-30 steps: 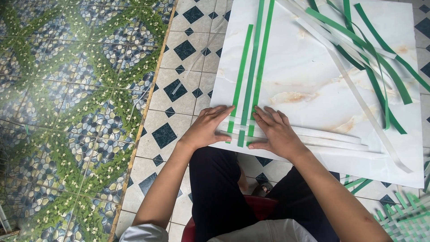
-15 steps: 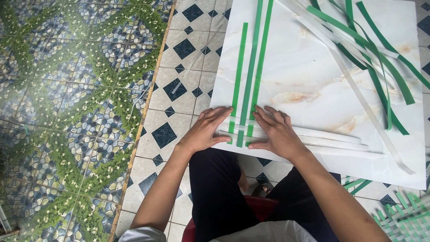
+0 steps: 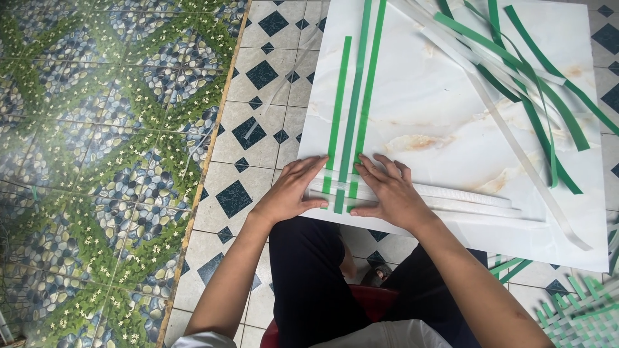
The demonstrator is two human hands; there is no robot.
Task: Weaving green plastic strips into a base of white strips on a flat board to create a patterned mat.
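Three long green strips [image 3: 353, 103] lie side by side on a white marble-look board [image 3: 438, 109], running away from me. White strips [image 3: 464, 196] cross under and over their near ends. My left hand [image 3: 293, 190] lies flat on the board's near left edge, fingertips on the crossing of green and white strips. My right hand [image 3: 387, 190] presses flat on the white strips just right of the green ones. Neither hand grips anything.
A loose pile of green and white strips [image 3: 522, 77] lies on the board's far right. A woven green-and-white mat [image 3: 580, 316] shows at the bottom right. The floor has diamond-pattern tiles [image 3: 258, 122] and pebble-pattern tiles [image 3: 97, 148]. I sit on a red stool [image 3: 361, 309].
Both hands stay pressed on the strips' crossing; only the fingers have shifted slightly. The strips lie as before.
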